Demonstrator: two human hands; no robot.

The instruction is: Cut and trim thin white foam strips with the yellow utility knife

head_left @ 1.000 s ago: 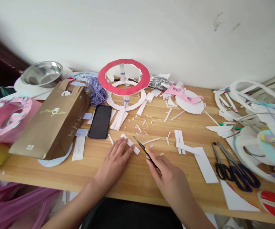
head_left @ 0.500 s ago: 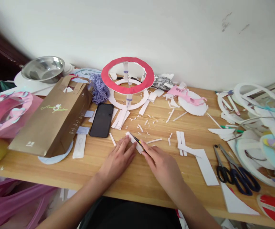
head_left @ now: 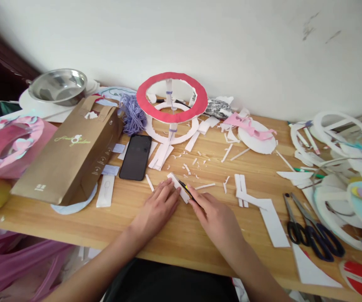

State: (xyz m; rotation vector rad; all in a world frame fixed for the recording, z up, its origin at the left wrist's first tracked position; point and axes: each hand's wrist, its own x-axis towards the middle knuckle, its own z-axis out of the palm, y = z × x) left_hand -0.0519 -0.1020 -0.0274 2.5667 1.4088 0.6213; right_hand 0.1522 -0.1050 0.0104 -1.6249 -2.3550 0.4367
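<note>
Near the table's front edge, the left hand [head_left: 157,208] presses flat, fingers spread, on a white foam strip [head_left: 177,187]. The right hand [head_left: 216,219] grips a craft knife [head_left: 187,191], blade on the strip, cut apparently unfinished. Beyond lie scraps [head_left: 196,161] and a red-ringed stand [head_left: 171,97].

Left hand [head_left: 156,208] pressing flat on a white foam strip [head_left: 177,186] near the wooden table's [head_left: 168,243] front edge; right hand [head_left: 216,218] gripping a yellow-black utility knife [head_left: 186,189], blade on that strip.
</note>
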